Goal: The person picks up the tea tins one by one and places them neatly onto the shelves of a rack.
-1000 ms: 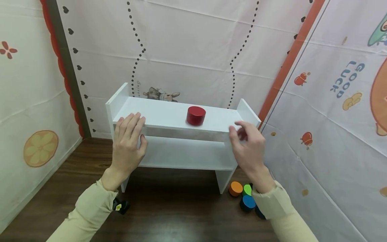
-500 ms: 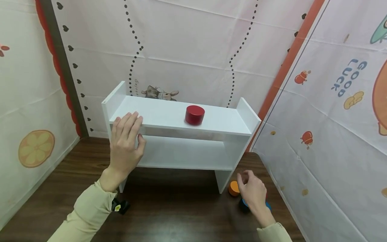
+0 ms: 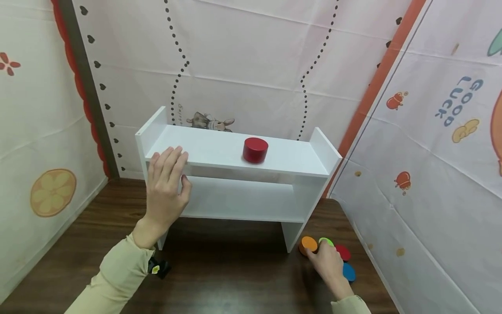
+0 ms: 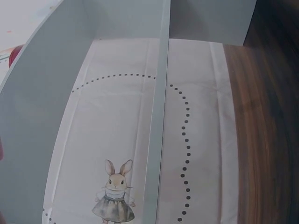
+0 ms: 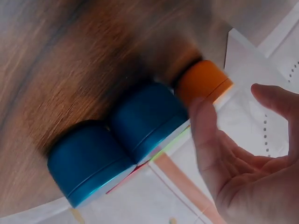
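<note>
My left hand (image 3: 165,192), fingers straight, is at the front left end of the white shelf (image 3: 243,200); I cannot tell whether it touches. On the shelf's upper board stands a round red tin (image 3: 255,151). Low on the right, my right hand (image 3: 328,264) is over a group of similar tins, thumb and fingers apart with nothing between them. About it are an orange tin (image 3: 308,245), a partly covered green tin (image 3: 325,240), a second red tin (image 3: 343,252) and a blue tin (image 3: 349,271). The right wrist view shows another blue tin (image 5: 147,119) beside the first, near the fingertips.
The shelf stands on a dark wooden table (image 3: 235,279). Printed cloth walls (image 3: 423,183) rise behind and on both sides, the right one close to the tins. The shelf's right side panel (image 3: 292,235) stands just left of the orange tin.
My right hand has come down from the shelf's right end to the tins on the table, then slightly lower among them. The left hand and the red tin on the shelf have stayed put.
</note>
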`<state>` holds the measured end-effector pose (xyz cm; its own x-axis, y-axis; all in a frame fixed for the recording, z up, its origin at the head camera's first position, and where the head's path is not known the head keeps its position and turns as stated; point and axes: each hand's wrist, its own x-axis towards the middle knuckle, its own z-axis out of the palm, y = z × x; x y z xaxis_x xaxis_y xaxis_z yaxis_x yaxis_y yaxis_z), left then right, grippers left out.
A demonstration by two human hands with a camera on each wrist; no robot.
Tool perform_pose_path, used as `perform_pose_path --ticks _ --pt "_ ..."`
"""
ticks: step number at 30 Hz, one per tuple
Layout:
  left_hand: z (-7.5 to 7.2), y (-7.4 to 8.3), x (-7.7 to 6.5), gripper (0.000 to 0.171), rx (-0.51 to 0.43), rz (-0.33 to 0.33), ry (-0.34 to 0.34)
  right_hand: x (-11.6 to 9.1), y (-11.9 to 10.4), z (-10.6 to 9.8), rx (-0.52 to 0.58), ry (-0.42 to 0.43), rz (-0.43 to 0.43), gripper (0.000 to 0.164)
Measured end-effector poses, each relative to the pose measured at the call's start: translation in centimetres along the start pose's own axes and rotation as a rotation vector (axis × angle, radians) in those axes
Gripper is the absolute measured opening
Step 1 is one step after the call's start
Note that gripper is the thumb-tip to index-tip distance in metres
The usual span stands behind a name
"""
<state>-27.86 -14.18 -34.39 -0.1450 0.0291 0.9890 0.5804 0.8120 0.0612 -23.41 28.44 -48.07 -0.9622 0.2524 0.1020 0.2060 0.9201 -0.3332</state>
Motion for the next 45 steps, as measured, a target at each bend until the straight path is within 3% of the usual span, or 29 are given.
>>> perform_pose_path --ticks 8,11,20,27,34,45 --pt "0.2 0.1 -0.3 0.050 0.004 -0.008 -0.008 0.7 0.4 0.5 -0.025 -0.044 0.039 0.053" --pt "0.2 0.2 -0.3 0.049 0.005 -0.011 -0.008 1.2 0.3 0.8 0.016 -0.063 0.051 0.058" --pt "0.4 0.2 -0.4 0.052 0.001 -0.012 -0.014 2.0 0.3 1.5 0.115 -0.077 -0.016 0.056" --pt "0.4 0.2 -0.5 0.052 0.005 -0.014 -0.011 2.1 0.5 1.9 0.183 -0.136 -0.022 0.058" --pt "0.4 0.2 -0.2 0.050 0.006 -0.008 -0.022 1.9 0.8 1.5 0.144 -0.087 -0.048 0.058" --pt "0.3 0.2 -0.1 0.052 0.068 -0.021 -0.058 0.3 -0.3 -1.6 0.168 -0.006 -0.111 0.061"
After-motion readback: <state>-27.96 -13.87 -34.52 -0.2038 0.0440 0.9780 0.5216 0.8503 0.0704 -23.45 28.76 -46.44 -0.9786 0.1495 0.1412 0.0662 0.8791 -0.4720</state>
